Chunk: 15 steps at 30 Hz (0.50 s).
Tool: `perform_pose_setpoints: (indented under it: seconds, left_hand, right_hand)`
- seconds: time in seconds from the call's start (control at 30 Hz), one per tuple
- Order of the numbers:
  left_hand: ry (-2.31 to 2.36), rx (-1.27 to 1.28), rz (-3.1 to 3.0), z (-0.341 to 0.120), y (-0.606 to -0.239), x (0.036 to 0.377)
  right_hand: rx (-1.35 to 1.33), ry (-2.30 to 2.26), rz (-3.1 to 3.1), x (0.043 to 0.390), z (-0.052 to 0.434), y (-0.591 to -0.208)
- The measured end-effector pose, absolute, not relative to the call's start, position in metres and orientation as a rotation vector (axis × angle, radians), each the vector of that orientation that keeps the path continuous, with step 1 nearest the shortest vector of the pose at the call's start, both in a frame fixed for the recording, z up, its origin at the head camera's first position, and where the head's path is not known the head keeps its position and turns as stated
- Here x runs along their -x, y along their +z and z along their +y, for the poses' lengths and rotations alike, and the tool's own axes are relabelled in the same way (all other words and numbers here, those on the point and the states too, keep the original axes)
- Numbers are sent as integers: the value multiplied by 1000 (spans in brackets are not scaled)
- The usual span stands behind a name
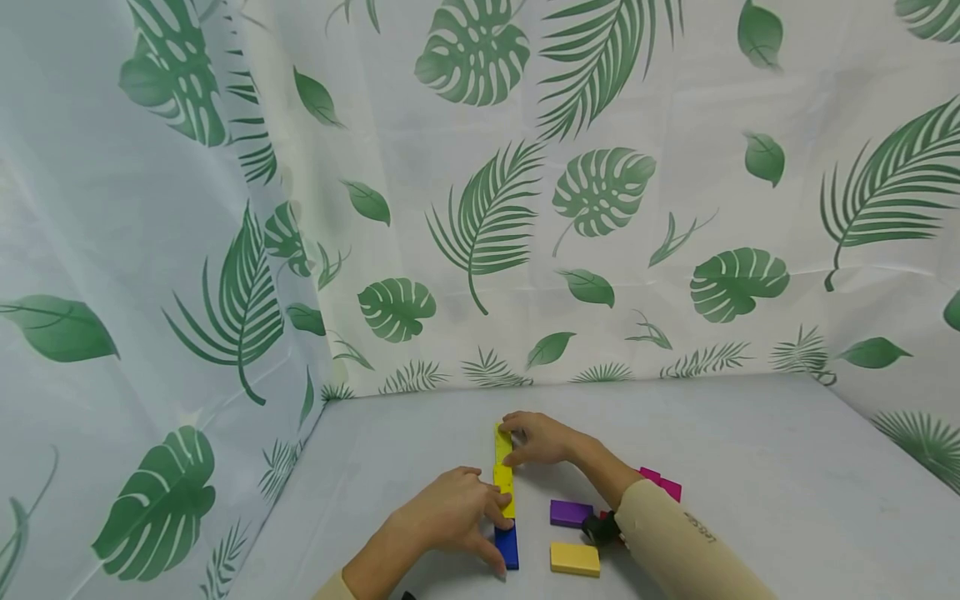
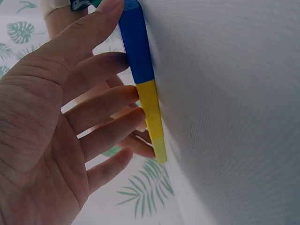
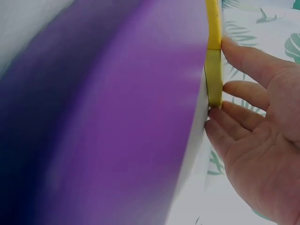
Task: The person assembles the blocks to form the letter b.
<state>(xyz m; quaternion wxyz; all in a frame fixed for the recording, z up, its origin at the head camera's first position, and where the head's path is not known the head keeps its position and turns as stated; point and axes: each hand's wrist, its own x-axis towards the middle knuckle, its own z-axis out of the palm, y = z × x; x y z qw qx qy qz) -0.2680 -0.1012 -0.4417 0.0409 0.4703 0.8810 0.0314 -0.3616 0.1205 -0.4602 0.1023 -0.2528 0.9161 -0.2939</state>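
Observation:
On the table a straight row of rectangular blocks runs away from me: a blue block (image 1: 507,550) at the near end, then a yellow block (image 2: 150,105), then a paler yellow block (image 3: 214,77) at the far end. My left hand (image 1: 453,510) is beside the blue one, its thumb by the near end and its spread fingertips along the sides of the blue and yellow blocks. Around the far end, my right hand (image 1: 545,439) touches the row, thumb at the joint between the two yellow blocks and fingertips (image 3: 214,115) at the paler one's end.
Right of the row lie a purple block (image 1: 568,512) and an orange-yellow block (image 1: 574,559). Pink blocks (image 1: 667,483) show behind the right forearm, partly covered. A black wrist camera (image 1: 600,528) overlaps red pieces. Leaf-printed curtains (image 1: 480,208) stand behind and at the sides.

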Motion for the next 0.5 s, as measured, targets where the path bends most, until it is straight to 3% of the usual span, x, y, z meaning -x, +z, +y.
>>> perform_pose_setpoints:
  seconds: [0.5]
  left_hand:
    - [105, -1413, 2704, -101, -445, 269]
  right_hand:
    - [758, -879, 2694, 364, 119, -462]
